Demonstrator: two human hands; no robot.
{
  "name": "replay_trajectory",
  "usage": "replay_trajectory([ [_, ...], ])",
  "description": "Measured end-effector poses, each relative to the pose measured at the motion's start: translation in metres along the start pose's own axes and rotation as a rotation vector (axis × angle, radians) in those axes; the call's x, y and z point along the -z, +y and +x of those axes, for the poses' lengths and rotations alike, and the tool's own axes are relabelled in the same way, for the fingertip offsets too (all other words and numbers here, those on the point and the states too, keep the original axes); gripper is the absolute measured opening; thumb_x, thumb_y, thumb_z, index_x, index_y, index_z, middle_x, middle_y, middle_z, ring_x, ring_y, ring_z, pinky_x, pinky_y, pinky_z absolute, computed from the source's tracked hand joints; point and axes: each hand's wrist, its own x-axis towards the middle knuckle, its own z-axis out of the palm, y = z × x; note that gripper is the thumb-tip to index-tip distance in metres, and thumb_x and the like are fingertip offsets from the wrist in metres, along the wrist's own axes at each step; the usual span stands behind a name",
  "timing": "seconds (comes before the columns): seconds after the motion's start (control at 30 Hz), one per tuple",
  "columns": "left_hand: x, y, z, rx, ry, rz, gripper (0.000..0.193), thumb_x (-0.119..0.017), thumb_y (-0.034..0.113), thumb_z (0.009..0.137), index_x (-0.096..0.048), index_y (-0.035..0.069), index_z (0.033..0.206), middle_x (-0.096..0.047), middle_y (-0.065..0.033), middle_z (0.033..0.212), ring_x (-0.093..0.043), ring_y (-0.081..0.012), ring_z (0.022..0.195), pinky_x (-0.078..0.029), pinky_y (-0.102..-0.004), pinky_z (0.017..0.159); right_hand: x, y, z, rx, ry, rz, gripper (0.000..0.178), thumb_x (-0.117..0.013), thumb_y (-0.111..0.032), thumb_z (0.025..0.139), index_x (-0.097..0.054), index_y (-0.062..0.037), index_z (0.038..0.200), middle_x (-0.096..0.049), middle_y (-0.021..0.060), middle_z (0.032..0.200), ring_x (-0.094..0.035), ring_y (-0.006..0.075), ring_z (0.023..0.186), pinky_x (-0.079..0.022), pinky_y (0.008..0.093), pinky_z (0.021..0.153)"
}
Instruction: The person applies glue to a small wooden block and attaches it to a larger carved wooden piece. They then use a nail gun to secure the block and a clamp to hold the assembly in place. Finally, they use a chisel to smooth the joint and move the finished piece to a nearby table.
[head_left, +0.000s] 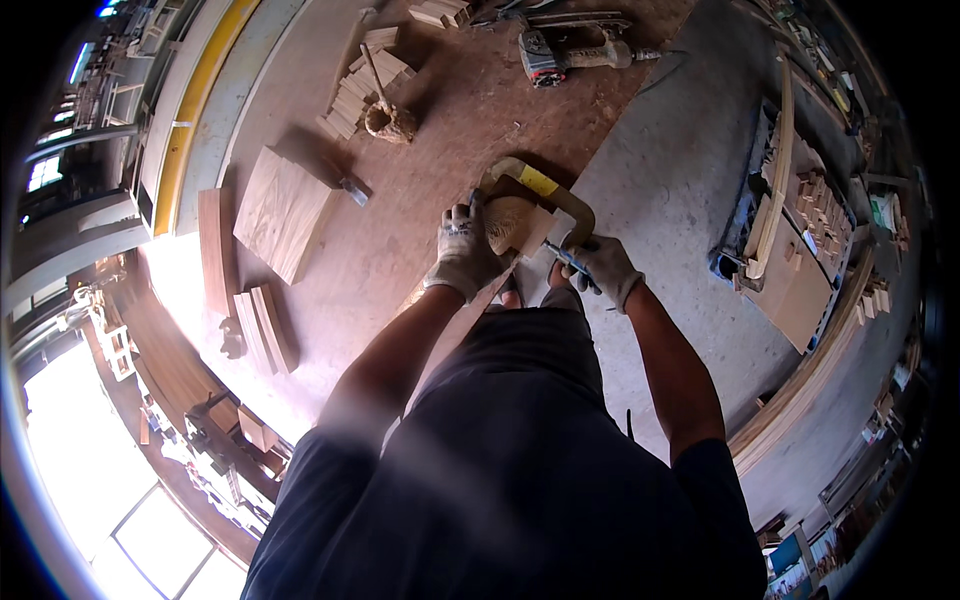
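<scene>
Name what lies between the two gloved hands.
In the head view: wood, a yellow-banded curved clamp around its far side, and a slim blue object.

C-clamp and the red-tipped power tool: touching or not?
Apart. The head view shows it: a bare stretch of brown surface lies between the C-clamp and the power tool.

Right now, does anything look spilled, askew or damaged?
Nothing looks clearly spilled or broken. Mildly odd: the pot, beyond the left hand, has a rough, crusted-looking outside and a stick poking out, and the slats beside it lie unevenly staggered. The clamp shows no obvious damage.
</scene>
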Motion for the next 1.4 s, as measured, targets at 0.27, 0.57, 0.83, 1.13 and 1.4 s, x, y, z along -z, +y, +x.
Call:
replay_trajectory([
  [0.27,0.011,-0.007,0.003,-0.035,0.001,-0.067,0.114,-0.09,0.038,0.068,-0.028,0.003,0.158,-0.053,-0.0296,0.132,-0.055,-0.0476,0.123,-0.05,-0.0502,0.106,-0.003,0.0,-0.003,0.026,0.03,0.083,0.022,-0.065,-0.02,0.102,-0.07,0.0012,0.103,-0.073,0.0091,0.077,-0.066,0.0123,0.055,-0.05,0.0273,0.05],
  [0.57,0.007,-0.019,0.0,-0.033,0.03,-0.043,0.118,-0.086,0.042,0.069,-0.026,0.003,0.163,-0.05,-0.0298,0.137,-0.051,-0.0477,0.127,-0.046,-0.0479,0.112,-0.011,0.001,-0.003,0.054,0.051,-0.02,0.024,-0.065,-0.023,0.098,-0.073,-0.0004,0.097,-0.073,0.0085,0.07,-0.064,0.0119,0.049,-0.048,0.0281,0.046],
  [0.83,-0.003,-0.023,-0.003,-0.014,0.044,-0.145,0.121,-0.087,0.04,0.069,-0.023,0.002,0.164,-0.048,-0.0276,0.141,-0.049,-0.0466,0.131,-0.045,-0.0491,0.112,-0.021,-0.013,-0.007,0.036,0.035,-0.053,0.024,-0.066,-0.023,0.099,-0.07,-0.0006,0.092,-0.07,0.0068,0.067,-0.066,0.012,0.051,-0.048,0.0272,0.047],
  [1.13,-0.01,-0.032,-0.008,-0.042,0.094,-0.214,0.121,-0.088,0.042,0.067,-0.025,0.002,0.162,-0.049,-0.0286,0.14,-0.049,-0.0474,0.13,-0.045,-0.05,0.111,-0.029,-0.019,-0.012,0.08,0.107,-0.113,0.028,-0.066,-0.026,0.099,-0.069,-0.0024,0.084,-0.068,0.0045,0.064,-0.06,0.0113,0.048,-0.045,0.0285,0.045],
  [1.4,-0.003,-0.027,-0.009,0.009,0.085,-0.146,0.114,-0.085,0.038,0.073,-0.026,-0.001,0.163,-0.051,-0.0254,0.143,-0.048,-0.0437,0.135,-0.041,-0.0474,0.116,-0.038,-0.022,-0.008,0.014,0.1,-0.11,0.025,-0.066,-0.026,0.097,-0.071,-0.0033,0.089,-0.071,0.0054,0.069,-0.056,0.0098,0.045,-0.042,0.0285,0.043],
])
